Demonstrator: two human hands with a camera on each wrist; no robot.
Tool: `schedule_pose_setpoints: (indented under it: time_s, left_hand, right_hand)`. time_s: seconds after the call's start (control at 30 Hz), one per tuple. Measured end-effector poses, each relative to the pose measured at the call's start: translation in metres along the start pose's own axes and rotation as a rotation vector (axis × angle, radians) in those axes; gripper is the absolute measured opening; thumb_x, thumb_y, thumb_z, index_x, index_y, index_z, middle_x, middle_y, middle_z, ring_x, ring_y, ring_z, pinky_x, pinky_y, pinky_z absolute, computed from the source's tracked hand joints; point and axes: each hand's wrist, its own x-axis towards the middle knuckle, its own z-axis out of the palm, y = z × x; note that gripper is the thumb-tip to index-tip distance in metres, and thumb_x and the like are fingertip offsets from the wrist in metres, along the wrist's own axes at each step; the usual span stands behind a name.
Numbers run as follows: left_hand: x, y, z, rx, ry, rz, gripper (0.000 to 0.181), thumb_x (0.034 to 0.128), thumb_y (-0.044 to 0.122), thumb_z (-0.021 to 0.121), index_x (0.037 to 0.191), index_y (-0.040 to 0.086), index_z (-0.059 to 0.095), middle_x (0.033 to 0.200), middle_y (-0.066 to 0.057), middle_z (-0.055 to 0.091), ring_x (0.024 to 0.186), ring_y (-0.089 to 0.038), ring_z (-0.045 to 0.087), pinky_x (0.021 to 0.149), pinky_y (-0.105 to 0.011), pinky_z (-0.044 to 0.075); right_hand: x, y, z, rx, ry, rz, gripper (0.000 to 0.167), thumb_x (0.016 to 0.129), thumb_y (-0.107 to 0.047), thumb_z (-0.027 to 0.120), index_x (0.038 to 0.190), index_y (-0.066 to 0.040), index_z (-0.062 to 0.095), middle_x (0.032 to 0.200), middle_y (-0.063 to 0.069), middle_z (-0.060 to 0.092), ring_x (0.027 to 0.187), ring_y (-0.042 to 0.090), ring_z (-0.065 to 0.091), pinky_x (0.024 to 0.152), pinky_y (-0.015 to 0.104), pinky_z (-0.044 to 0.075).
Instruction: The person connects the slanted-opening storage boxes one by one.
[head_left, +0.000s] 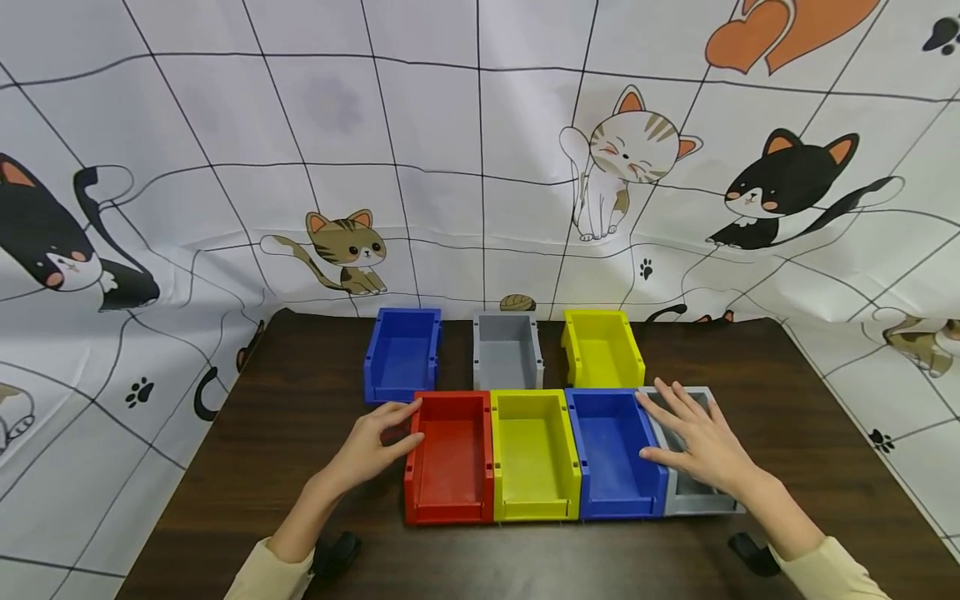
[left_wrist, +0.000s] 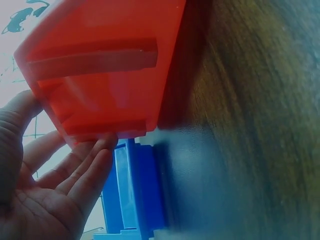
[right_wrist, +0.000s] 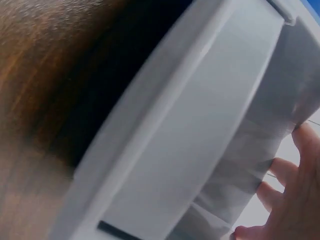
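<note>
left hand (head_left: 367,450) relaxed, touching red bin (head_left: 453,454) | right hand (head_left: 701,446) splayed over front grey bin (head_left: 701,506), contact hard to tell | imo bracing both ends of the row (head_left: 534,458)

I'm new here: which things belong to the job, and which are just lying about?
Seemingly part of the job:
left hand, touching the red bin
right hand, over the front grey bin
front yellow bin and front blue bin, between those

Seemingly just about:
back blue bin, back grey bin, back yellow bin, untouched
cat-print sheet
table
</note>
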Motion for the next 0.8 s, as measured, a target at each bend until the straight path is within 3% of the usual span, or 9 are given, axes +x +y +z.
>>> schedule_pose_setpoints:
  time_s: [0.13,0.27,0.37,0.47,0.6,0.8]
  left_hand:
    - [0.001,0.002,0.000,0.001,0.010,0.011,0.050,0.0837,0.010,0.070,0.128,-0.006,0.054,0.107,-0.013,0.061,0.093,-0.026,0.060,0.078,-0.040,0.054]
    - [0.001,0.002,0.001,0.017,0.013,0.014,0.050,0.0830,0.010,0.071,0.127,-0.006,0.055,0.105,-0.012,0.062,0.090,-0.025,0.060,0.077,-0.040,0.054]
    - [0.000,0.002,0.002,0.015,-0.003,-0.005,0.050,0.0826,0.010,0.071,0.128,-0.005,0.055,0.105,-0.011,0.062,0.090,-0.024,0.060,0.078,-0.039,0.054]
    - [0.000,0.003,0.001,0.001,-0.023,-0.031,0.051,0.0831,0.011,0.071,0.129,-0.004,0.054,0.107,-0.011,0.061,0.093,-0.024,0.059,0.081,-0.039,0.054]
    - [0.000,0.005,0.001,0.005,-0.026,-0.043,0.052,0.0836,0.013,0.071,0.129,-0.004,0.054,0.108,-0.012,0.061,0.096,-0.025,0.059,0.082,-0.041,0.053]
    - [0.000,0.004,-0.001,0.017,-0.025,-0.040,0.050,0.0857,0.014,0.069,0.130,-0.004,0.053,0.108,-0.012,0.061,0.096,-0.026,0.059,0.082,-0.044,0.052]
  right_hand:
    - [-0.001,0.003,0.001,0.005,0.021,-0.011,0.078,0.085,-0.051,0.061,0.149,-0.024,0.027,0.156,0.009,0.014,0.142,0.031,0.006,0.106,0.065,-0.004]
    - [0.000,0.002,-0.005,0.008,-0.019,-0.015,0.077,0.085,-0.051,0.061,0.149,-0.023,0.028,0.155,0.011,0.016,0.142,0.033,0.007,0.105,0.067,-0.001]
    - [0.004,-0.002,-0.016,0.023,-0.072,-0.005,0.071,0.087,-0.049,0.060,0.146,-0.017,0.037,0.152,0.017,0.023,0.138,0.040,0.016,0.103,0.070,0.008]
    - [0.011,-0.003,-0.030,0.047,-0.085,0.005,0.061,0.090,-0.046,0.057,0.139,-0.010,0.047,0.144,0.022,0.036,0.129,0.045,0.033,0.097,0.069,0.026]
    - [0.029,0.003,-0.045,0.129,-0.019,0.010,0.054,0.092,-0.035,0.059,0.133,-0.001,0.052,0.132,0.024,0.050,0.116,0.044,0.049,0.087,0.061,0.043]
    - [0.054,0.016,-0.061,0.235,0.076,0.039,0.048,0.091,-0.025,0.062,0.129,0.004,0.053,0.122,0.028,0.056,0.098,0.037,0.059,0.080,0.052,0.050]
